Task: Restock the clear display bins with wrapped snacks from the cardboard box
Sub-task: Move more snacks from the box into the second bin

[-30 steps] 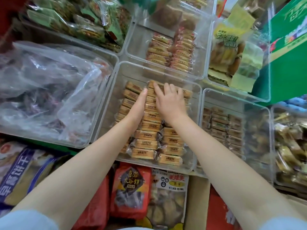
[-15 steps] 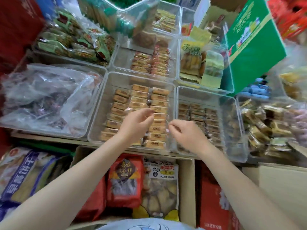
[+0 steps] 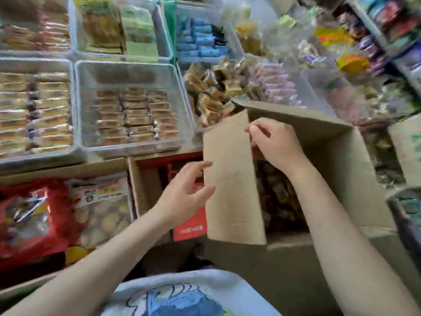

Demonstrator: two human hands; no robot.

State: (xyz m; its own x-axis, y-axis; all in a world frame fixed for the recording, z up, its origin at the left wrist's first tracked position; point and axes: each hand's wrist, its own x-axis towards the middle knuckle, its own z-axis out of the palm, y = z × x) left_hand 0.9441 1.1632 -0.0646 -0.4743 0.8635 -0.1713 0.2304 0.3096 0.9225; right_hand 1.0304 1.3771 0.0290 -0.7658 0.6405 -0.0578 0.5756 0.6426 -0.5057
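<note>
**A:** Where do the snacks lie from your hands?

**B:** Below and behind your right hand (image 3: 276,144). The dark wrapped snacks (image 3: 279,197) sit deep in the open brown cardboard box (image 3: 341,169), and that hand hangs over the opening with its fingers curled at the top edge of the raised brown cardboard flap (image 3: 230,176). Whether it truly pinches the flap, you cannot tell through the blur.

**A:** And your left?

**B:** Your left hand (image 3: 185,190) is on the outer side of the flap, fingers spread, fingertips touching its face, holding nothing. The flap stands between it and the snacks.

**A:** So which hand goes in?

**B:** Probably the right; it is nearer, with a straight drop. The flap's long axis runs from you toward the clear plastic display bin of tan wrapped bars (image 3: 134,115), up and left of the box
</note>
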